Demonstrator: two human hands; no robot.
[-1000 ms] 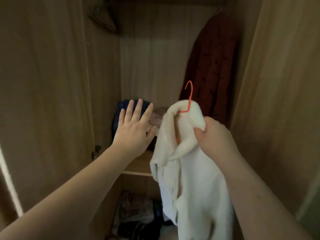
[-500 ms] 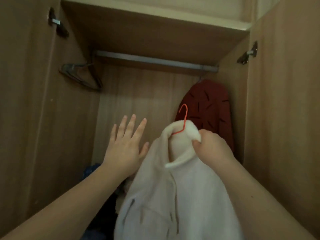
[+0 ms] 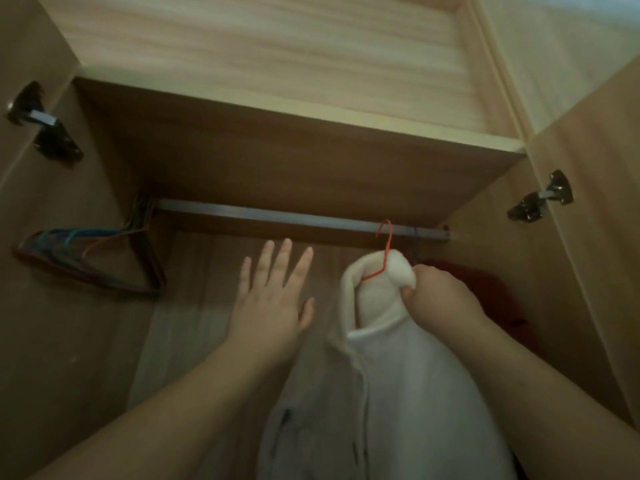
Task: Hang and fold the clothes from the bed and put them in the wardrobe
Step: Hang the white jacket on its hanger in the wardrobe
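Lifting a white jacket point(image 3: 398, 393) by its collar, the right hand point(image 3: 440, 299) pinches fabric to bring the red hanger hook point(image 3: 386, 233) to the far rail point(image 3: 277, 216), while the left hand point(image 3: 270, 306), fingers spread and empty, hovers beside it.

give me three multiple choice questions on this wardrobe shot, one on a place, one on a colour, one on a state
1. Where do the spare hangers sit on the rail?
A. left end
B. middle
C. right end

2. What colour is the hook above the white jacket?
A. blue
B. red
C. black

3. What is the left hand doing?
A. gripping the rail
B. holding a hanger
C. open, holding nothing

Answers:
1. A, they bunch against the left wall.
2. B, the wire shows red against the rail.
3. C, fingers spread; only the right hand grips the jacket's collar.
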